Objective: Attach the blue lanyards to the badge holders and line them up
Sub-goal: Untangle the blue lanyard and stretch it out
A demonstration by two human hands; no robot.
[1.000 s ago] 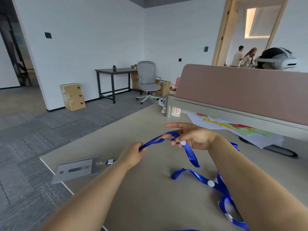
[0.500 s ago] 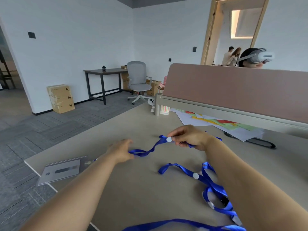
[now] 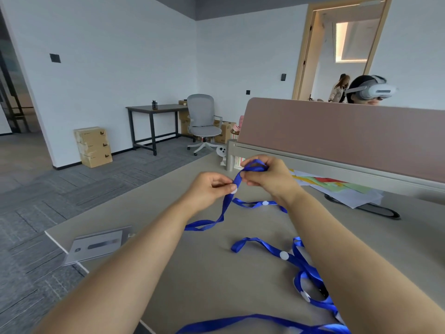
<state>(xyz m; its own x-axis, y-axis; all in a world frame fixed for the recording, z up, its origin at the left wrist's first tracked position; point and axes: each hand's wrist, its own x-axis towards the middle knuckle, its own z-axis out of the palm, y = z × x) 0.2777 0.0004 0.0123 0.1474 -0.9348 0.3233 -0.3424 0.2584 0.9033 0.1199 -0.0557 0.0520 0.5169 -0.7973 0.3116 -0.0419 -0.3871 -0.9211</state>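
Pinching the blue woven-ribbon lanyard [image 3: 225,208] in both left hand [image 3: 209,189] and right hand [image 3: 269,179], close together above the beige tabletop [image 3: 212,273]. Trailing down-left toward the flat grey rectangular badge holder [image 3: 96,247] at the left corner, lying nearer the left hand, long axis running left-right.

Left forearm [image 3: 134,259] and right forearm [image 3: 351,251]: both bare along the whole length in view, smooth in outline. Left hand [image 3: 208,191] and right hand [image 3: 273,182]: both bare from wrist to fingers [image 3: 216,182], knuckles showing plainly. Detail of the nails is too blurred to record. Both arms are evenly lit.
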